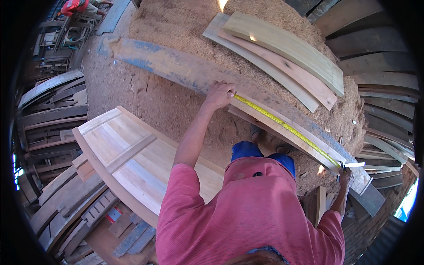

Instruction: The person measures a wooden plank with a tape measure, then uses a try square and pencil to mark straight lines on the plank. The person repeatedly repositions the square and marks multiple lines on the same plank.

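A yellow tape measure [282, 124] is drawn out along a narrow wooden board [265, 115], which lies on a long, weathered bench plank [176, 66]. My left hand [219, 94] is closed at the tape's far-left end, fingers pressed at the end of the board. At the other end, on the right, my right hand [345, 176] is closed round the tape's dark case, which is small and partly hidden. A thin white piece [354, 164] sticks out beside that hand; I cannot tell what it is or whether I hold it.
Several loose planks [282, 57] lie on sawdust beyond the bench. A panelled wooden door [132, 154] leans at my left. Timber stacks [53, 132] line the left side, and more boards [380, 66] stand at the right. A person in red [74, 6] is far off at top left.
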The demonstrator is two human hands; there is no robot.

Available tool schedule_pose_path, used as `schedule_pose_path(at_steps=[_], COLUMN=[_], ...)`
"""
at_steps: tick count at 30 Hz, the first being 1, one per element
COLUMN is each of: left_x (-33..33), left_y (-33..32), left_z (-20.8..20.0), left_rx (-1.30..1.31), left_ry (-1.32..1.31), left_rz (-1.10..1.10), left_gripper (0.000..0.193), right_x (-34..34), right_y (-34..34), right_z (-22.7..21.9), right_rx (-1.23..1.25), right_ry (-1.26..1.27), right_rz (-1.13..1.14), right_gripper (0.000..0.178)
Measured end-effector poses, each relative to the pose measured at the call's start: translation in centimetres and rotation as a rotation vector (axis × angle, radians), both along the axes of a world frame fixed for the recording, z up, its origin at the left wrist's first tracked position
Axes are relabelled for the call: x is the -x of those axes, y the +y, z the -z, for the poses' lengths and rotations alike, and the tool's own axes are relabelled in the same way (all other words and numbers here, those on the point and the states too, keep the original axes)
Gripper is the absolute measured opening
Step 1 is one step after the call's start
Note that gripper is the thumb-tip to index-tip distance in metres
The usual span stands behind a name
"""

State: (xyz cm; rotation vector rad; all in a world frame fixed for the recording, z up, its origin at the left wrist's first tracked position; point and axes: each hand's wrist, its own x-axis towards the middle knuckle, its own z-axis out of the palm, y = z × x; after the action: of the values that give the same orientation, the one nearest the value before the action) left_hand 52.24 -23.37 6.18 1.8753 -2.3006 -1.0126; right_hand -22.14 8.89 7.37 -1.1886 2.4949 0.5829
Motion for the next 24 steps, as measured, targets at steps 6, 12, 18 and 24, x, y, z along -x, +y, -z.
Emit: schedule_pose_path(at_steps=[6,12,18,24], left_x=[-0.3,-0.2,-0.4,-2.9], left_y=[0.0,0.2,-0.1,-0.8], left_z=[0.8,0.8,0.9,4.3], left_rx=[0.0,0.0,-0.024,0.088], left_ry=[0.004,0.006,0.005,0.004], left_rz=[0.011,-0.024,-0.007,0.053], left_gripper=[0.01,0.011,0.011,0.014], right_x=[-0.9,-0.9,-1.8,-4.2], right_y=[-0.4,0.5,0.8,0.9], right_z=[-0.9,-0.4,0.1,-0.9], right_rx=[-0.067,0.013,0.061,0.068], right_ry=[-0.003,0.012,0.078,0.142], right_rz=[0.049,0.031,0.032,0.093], right_gripper=[0.059,0.058,0.054,0.051])
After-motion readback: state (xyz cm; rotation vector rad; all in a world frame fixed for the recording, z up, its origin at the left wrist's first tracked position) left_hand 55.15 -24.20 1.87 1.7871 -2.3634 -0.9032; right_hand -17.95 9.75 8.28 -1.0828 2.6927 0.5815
